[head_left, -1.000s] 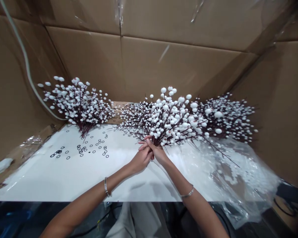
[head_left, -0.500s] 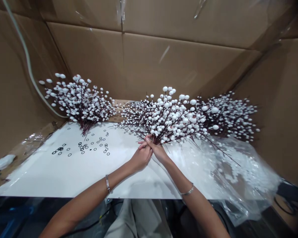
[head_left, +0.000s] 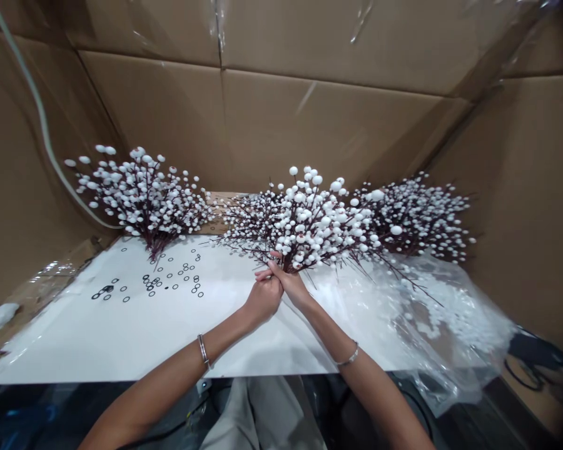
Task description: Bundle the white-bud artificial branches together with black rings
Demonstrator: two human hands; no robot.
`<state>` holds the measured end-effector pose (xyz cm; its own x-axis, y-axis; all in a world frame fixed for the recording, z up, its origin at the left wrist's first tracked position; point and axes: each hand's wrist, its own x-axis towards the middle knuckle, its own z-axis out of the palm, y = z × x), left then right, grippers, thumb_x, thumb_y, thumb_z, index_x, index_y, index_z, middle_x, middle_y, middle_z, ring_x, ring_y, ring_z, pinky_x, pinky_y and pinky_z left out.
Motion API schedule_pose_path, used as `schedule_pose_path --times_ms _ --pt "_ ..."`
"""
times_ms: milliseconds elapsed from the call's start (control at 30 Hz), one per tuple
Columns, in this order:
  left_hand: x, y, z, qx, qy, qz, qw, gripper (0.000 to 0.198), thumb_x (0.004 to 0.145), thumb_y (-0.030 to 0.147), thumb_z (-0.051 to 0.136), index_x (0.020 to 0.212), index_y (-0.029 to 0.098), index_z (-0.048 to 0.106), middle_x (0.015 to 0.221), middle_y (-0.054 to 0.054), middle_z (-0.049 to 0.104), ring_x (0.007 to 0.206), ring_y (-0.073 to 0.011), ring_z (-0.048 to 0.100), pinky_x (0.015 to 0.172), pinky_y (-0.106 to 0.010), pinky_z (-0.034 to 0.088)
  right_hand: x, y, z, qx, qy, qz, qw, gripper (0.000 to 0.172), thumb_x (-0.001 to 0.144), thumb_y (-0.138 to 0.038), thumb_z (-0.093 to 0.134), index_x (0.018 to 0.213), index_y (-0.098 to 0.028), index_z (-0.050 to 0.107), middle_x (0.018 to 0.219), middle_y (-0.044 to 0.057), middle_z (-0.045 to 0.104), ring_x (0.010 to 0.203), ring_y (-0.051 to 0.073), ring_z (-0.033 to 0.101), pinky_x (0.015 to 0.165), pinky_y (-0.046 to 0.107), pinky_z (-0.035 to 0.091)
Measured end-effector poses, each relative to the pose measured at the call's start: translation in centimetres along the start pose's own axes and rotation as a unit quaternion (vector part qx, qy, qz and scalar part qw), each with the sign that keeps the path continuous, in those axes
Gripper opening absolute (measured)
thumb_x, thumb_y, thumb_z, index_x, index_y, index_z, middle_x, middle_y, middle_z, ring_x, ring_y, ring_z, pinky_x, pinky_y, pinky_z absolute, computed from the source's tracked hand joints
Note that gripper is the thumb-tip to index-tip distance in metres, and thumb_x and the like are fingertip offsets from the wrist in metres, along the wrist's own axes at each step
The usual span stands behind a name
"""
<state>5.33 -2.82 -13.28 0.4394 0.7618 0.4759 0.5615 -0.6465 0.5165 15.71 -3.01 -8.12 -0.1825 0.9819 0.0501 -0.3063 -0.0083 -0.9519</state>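
Note:
My left hand (head_left: 263, 300) and my right hand (head_left: 288, 282) meet at the centre, with their fingers closed around the dark stems of a bunch of artificial white berry branches (head_left: 309, 222). The stem ends are hidden inside my fingers. Another berry bunch (head_left: 143, 200) stands at the left, behind a scatter of small black rubber rings (head_left: 169, 275). A third bunch (head_left: 417, 219) lies to the right, behind the one in my hands. Each wrist wears a thin metal bangle.
A white board (head_left: 98, 337) lies under my hands, with crumpled clear plastic sheeting (head_left: 450, 325) over its right side. Brown cardboard walls (head_left: 281, 125) rise behind and beside it. A pale cable (head_left: 40, 112) runs down the left wall.
The view has shifted slightly. The bunch in my hands has drawn a little to the left and looks somewhat narrower, and my hands stay closed on its stems.

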Motion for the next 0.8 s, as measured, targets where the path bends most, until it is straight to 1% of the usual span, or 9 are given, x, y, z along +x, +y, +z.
schedule_pose_path --times_ms 67,133,233,300,367,467,567,700,800 --pt "0.0 0.3 -0.1 0.009 -0.002 0.0 1.0 0.03 0.088 0.017 0.036 0.093 0.007 0.064 0.08 -0.021 0.067 0.08 -0.0334 0.068 0.076 -0.052 0.056 0.0 -0.2 0.0 0.003 -0.009 0.011 1.0 0.049 0.076 -0.055 0.072 0.109 -0.021 0.057 0.063 0.001 0.072 0.082 0.026 0.073 0.092 0.043 0.05" --pt "0.0 0.7 -0.5 0.005 0.008 0.0 1.0 0.038 0.093 0.02 0.031 0.11 0.003 0.06 0.096 -0.025 0.067 0.103 -0.0359 0.065 0.089 -0.055 0.053 0.1 -0.4 -0.1 -0.002 -0.021 0.018 1.0 0.04 0.076 -0.055 0.072 0.091 -0.02 0.061 0.062 0.002 0.071 0.082 0.026 0.073 0.092 0.042 0.05" --pt "0.1 1.4 -1.1 -0.051 0.026 -0.007 0.998 0.044 0.098 0.027 0.028 0.126 0.005 0.052 0.113 -0.023 0.065 0.125 -0.0325 0.054 0.103 -0.052 0.046 -0.1 -0.9 -0.4 -0.001 -0.047 0.016 0.999 0.038 0.08 -0.054 0.07 0.07 -0.017 0.065 0.067 0.006 0.072 0.089 0.025 0.071 0.095 0.039 0.048" --pt "0.0 1.7 -1.4 -0.115 0.021 -0.021 0.993 0.04 0.099 0.033 0.029 0.12 0.011 0.056 0.101 -0.017 0.067 0.113 -0.0295 0.061 0.096 -0.047 0.05 -0.3 -1.2 -0.7 0.017 -0.075 0.02 0.997 0.037 0.081 -0.05 0.07 0.068 -0.016 0.068 0.073 0.007 0.072 0.096 0.024 0.069 0.096 0.037 0.047" --pt "-0.1 1.7 -1.6 -0.193 -0.001 -0.044 0.98 0.038 0.099 0.04 0.031 0.104 0.016 0.06 0.076 -0.009 0.064 0.083 -0.0244 0.064 0.078 -0.039 0.053 -0.5 -1.5 -1.1 0.04 -0.099 0.033 0.994 0.03 0.079 -0.045 0.074 0.071 -0.016 0.07 0.08 0.007 0.073 0.103 0.024 0.067 0.095 0.035 0.048" --pt "-0.4 1.8 -1.7 -0.326 -0.033 -0.076 0.942 0.044 0.099 0.052 0.033 0.08 0.019 0.055 0.054 0.001 0.047 0.051 -0.0144 0.048 0.054 -0.029 0.042 -0.7 -1.9 -1.5 0.066 -0.132 0.059 0.987 0.023 0.073 -0.037 0.079 0.073 -0.015 0.07 0.086 0.009 0.074 0.104 0.026 0.066 0.089 0.034 0.05" --pt "-0.7 2.3 -1.9 -0.432 -0.04 -0.096 0.896 0.05 0.096 0.059 0.037 0.067 0.019 0.047 0.05 0.003 0.043 0.047 -0.0111 0.042 0.051 -0.027 0.037 -0.7 -2.2 -1.8 0.108 -0.161 0.076 0.978 0.026 0.067 -0.035 0.083 0.077 -0.016 0.068 0.08 0.009 0.073 0.103 0.028 0.067 0.089 0.037 0.051" --pt "-0.8 3.7 -2.4 -0.53 -0.061 -0.125 0.837 0.055 0.09 0.066 0.044 0.06 0.021 0.038 0.047 0.004 0.039 0.044 -0.01 0.039 0.048 -0.027 0.036 -0.7 -2.4 -1.9 0.132 -0.197 0.102 0.966 0.042 0.063 -0.037 0.086 0.095 -0.017 0.067 0.077 0.006 0.073 0.099 0.027 0.069 0.089 0.041 0.051" --pt "-0.8 4.3 -2.4 -0.563 -0.08 -0.129 0.812 0.054 0.087 0.067 0.048 0.06 0.022 0.035 0.048 0.005 0.036 0.043 -0.0094 0.037 0.045 -0.026 0.035 -0.8 -2.5 -1.9 0.113 -0.239 0.1 0.959 0.036 0.067 -0.044 0.083 0.085 -0.016 0.067 0.081 0.008 0.074 0.091 0.024 0.069 0.085 0.036 0.052"
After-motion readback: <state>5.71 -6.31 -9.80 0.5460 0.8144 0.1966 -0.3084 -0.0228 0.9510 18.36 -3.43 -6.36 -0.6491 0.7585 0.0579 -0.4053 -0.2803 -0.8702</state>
